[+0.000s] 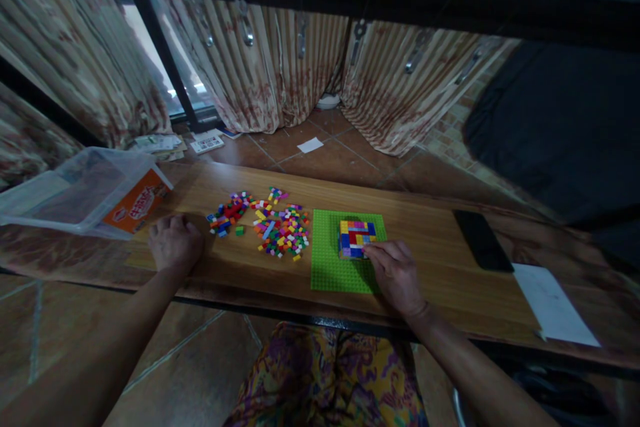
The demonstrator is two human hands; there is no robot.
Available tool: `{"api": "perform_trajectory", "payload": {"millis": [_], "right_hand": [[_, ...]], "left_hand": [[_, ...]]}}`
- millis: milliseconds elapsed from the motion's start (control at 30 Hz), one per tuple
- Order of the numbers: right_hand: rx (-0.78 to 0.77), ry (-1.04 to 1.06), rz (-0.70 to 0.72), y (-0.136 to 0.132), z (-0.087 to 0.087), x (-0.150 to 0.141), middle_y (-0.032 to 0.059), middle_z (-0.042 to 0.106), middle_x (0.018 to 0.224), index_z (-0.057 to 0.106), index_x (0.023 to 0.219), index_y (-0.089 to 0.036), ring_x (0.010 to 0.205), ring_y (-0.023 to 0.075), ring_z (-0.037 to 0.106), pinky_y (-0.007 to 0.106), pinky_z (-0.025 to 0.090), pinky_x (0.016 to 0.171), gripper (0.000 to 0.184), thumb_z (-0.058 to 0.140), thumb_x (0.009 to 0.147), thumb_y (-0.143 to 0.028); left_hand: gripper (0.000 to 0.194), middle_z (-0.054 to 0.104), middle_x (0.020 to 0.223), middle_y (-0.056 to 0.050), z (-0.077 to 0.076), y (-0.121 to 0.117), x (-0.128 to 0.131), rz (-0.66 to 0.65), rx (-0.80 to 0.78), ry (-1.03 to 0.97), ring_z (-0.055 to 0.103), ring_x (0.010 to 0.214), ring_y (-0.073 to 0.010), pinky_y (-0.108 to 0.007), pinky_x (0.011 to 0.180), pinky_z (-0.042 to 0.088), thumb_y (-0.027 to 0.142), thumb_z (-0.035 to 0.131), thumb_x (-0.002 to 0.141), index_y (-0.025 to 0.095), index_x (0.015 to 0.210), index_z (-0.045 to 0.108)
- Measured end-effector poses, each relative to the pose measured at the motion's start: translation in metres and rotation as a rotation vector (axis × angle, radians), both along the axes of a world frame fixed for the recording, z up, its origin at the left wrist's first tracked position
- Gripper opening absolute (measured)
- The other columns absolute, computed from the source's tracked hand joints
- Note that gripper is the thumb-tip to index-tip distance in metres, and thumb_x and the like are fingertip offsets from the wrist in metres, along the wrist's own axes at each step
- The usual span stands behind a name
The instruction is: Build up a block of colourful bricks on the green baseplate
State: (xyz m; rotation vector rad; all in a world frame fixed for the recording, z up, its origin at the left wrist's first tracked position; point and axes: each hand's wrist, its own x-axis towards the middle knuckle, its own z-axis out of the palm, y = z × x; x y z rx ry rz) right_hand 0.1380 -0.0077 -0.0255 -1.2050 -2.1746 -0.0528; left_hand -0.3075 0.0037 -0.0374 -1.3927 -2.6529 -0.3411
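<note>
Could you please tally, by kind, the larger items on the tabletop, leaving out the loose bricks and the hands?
Clear plastic box: 1
Green baseplate: 1
Multicoloured brick structure, on the baseplate: 1
Black phone: 1
White paper sheet: 1
Total: 5

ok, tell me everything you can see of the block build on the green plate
The block build is a low, blocky, roughly square stack of small bricks, plastic by the look, mixing blue, yellow, red, orange and purple. Its top is a patchwork with red near the middle. It sits flat on the green plate, nearer the far edge. The right hand has its fingertips at the near right corner; whether they grip a brick is unclear.
</note>
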Motion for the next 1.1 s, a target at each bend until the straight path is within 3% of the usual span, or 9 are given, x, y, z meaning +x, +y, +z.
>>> {"api": "perform_trajectory", "payload": {"millis": [233,367,567,667,767,900,1000,1100], "right_hand": [[-0.014,0.173,-0.043,-0.005,-0.006,-0.008,0.0050,0.071,0.095,0.072,0.096,-0.024,0.087,0.0184,0.061,0.036,0.052,0.080,0.020,0.052,0.092,-0.019],[-0.089,0.284,-0.073,-0.006,0.001,-0.009,0.0052,0.071,0.093,0.073,0.092,-0.024,0.087,0.0190,0.062,0.037,0.052,0.082,0.019,0.054,0.092,-0.024],[-0.154,0.854,-0.400,-0.012,0.015,0.011,0.0069,0.070,0.088,0.071,0.090,-0.018,0.081,0.0193,0.066,0.036,0.053,0.076,0.020,0.065,0.083,-0.036],[-0.299,1.014,-0.452,-0.025,0.010,0.013,0.0074,0.071,0.089,0.071,0.092,-0.017,0.078,0.0191,0.067,0.035,0.055,0.074,0.027,0.069,0.078,-0.040],[-0.385,1.004,-0.424,-0.039,0.003,0.003,0.0075,0.071,0.091,0.071,0.093,-0.018,0.081,0.0197,0.068,0.036,0.055,0.075,0.027,0.069,0.078,-0.041],[-0.325,0.865,-0.385,-0.046,-0.001,-0.015,0.0082,0.071,0.093,0.071,0.095,-0.019,0.084,0.0202,0.067,0.035,0.055,0.076,0.024,0.063,0.084,-0.039],[-0.276,0.796,-0.391,-0.046,0.001,-0.020,0.0080,0.071,0.093,0.071,0.095,-0.020,0.085,0.0198,0.066,0.034,0.054,0.076,0.022,0.059,0.087,-0.036],[-0.268,0.749,-0.404,-0.045,0.002,-0.022,0.0077,0.071,0.092,0.071,0.095,-0.020,0.083,0.0195,0.066,0.033,0.053,0.075,0.021,0.057,0.088,-0.035]], "left_hand": [[0.044,0.053,0.123,-0.019,0.004,-0.001,0.003,-0.029,0.005,-0.038,0.046,0.110,-0.0318,-0.046,0.096,0.035,0.029,0.034,0.089,0.006,0.119,0.056],[0.040,0.055,0.119,-0.018,0.006,-0.001,0.002,-0.008,0.048,-0.096,0.046,0.109,-0.0316,-0.047,0.095,0.036,0.028,0.037,0.088,0.008,0.114,0.058],[0.045,0.054,0.120,-0.018,0.014,-0.021,0.006,0.033,0.334,-0.148,0.046,0.118,-0.0300,-0.046,0.099,0.039,0.026,0.038,0.087,0.008,0.126,0.049],[0.045,0.053,0.121,-0.016,0.022,-0.035,0.048,-0.034,0.510,-0.181,0.047,0.118,-0.0281,-0.045,0.101,0.039,0.032,0.042,0.088,0.011,0.127,0.048],[0.040,0.055,0.119,-0.011,0.033,-0.043,0.119,-0.417,0.561,-0.337,0.051,0.115,-0.0242,-0.041,0.100,0.042,0.030,0.046,0.088,0.017,0.125,0.048],[0.037,0.053,0.126,-0.008,0.045,-0.041,0.209,-0.842,0.413,-0.466,0.049,0.122,-0.0230,-0.041,0.104,0.041,0.024,0.050,0.087,0.026,0.124,0.051],[0.039,0.053,0.128,-0.009,0.045,-0.036,0.246,-0.977,0.325,-0.487,0.049,0.121,-0.0234,-0.043,0.104,0.042,0.021,0.049,0.087,0.025,0.126,0.050],[0.040,0.052,0.130,-0.010,0.037,-0.034,0.260,-1.011,0.285,-0.476,0.049,0.119,-0.0246,-0.046,0.102,0.043,0.020,0.050,0.086,0.024,0.126,0.051]]}}
